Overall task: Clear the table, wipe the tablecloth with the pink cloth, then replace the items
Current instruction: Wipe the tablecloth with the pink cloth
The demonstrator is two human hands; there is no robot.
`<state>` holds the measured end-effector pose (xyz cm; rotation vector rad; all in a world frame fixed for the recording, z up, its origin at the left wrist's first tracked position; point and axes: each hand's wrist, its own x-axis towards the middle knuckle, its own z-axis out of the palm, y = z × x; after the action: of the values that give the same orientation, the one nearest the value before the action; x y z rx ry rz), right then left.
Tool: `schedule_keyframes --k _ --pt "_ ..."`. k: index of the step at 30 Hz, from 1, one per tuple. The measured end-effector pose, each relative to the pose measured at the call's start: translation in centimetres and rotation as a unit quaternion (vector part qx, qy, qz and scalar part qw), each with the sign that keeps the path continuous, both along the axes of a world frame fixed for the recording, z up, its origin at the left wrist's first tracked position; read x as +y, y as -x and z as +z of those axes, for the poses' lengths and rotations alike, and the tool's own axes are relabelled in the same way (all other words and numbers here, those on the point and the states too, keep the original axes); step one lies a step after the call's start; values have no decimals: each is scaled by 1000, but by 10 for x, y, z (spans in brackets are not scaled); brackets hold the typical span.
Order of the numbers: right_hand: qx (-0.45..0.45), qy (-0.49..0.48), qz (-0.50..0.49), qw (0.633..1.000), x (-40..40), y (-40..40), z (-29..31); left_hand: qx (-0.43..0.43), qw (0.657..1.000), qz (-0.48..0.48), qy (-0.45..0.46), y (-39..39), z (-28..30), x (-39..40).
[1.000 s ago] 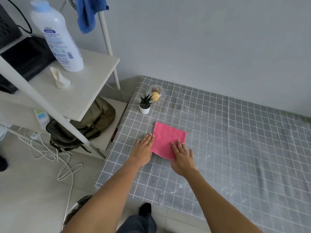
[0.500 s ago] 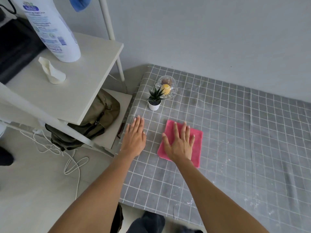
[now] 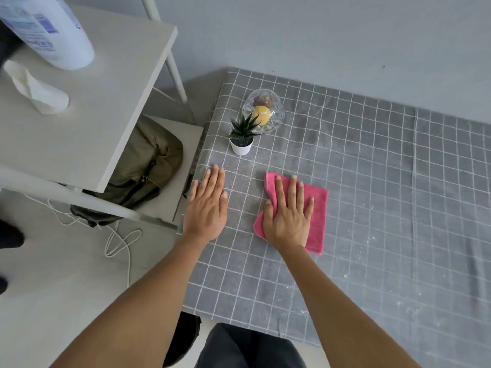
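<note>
The pink cloth [image 3: 317, 208] lies folded on the grey checked tablecloth [image 3: 372, 181]. My right hand [image 3: 288, 216] presses flat on the cloth with straight, spread fingers. My left hand [image 3: 207, 205] rests flat on the tablecloth near its left edge, a little apart from the cloth. Behind the hands, a small green plant in a white pot [image 3: 241, 136] stands at the far left corner. Just beyond it sits a clear glass bowl [image 3: 264, 111] with a yellow item and a brown item inside.
White specks dot the tablecloth on the right [image 3: 398, 301]. Left of the table stands a white shelf unit [image 3: 111, 88] holding a large white bottle [image 3: 50, 30] and a crumpled white piece [image 3: 37, 94]. Below are an olive bag [image 3: 148, 160] and a white cable [image 3: 119, 243].
My right hand moved fully onto the pink cloth and slid it rightward. My left hand came off the cloth and now lies flat near the table's left edge.
</note>
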<state>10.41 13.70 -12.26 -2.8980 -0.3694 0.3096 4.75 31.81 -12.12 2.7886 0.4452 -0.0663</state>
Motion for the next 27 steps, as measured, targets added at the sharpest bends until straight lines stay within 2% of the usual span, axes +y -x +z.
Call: schedule_keyframes --k 3,8,13,15,17,19,21,24,27 --pt "4 7 -8 1000 -15 -6 -2 -2 1000 -2 3 1 0 0" --pt "2 -5 -150 989 -49 -20 -3 -13 1000 0 -3 0 -1 1" --pt "5 -17 -218 976 -23 -15 0 -20 1000 -1 -14 1 -4 0" --pt "5 -1 -171 985 0 -9 2 -18 1000 0 -21 1 -4 0" --pt "2 -11 -71 997 28 4 3 -17 1000 -4 -25 0 -4 1" --pt "4 -28 21 999 46 16 3 -14 1000 -9 -26 0 -4 2" --pt "3 -35 69 997 43 17 3 -15 999 -14 -29 1 -5 2" --pt "-14 -35 85 996 15 7 3 -20 999 -21 -26 1 -6 3" --pt "-10 -13 -9 1000 -29 -9 1 -16 999 -25 -29 1 -5 3"
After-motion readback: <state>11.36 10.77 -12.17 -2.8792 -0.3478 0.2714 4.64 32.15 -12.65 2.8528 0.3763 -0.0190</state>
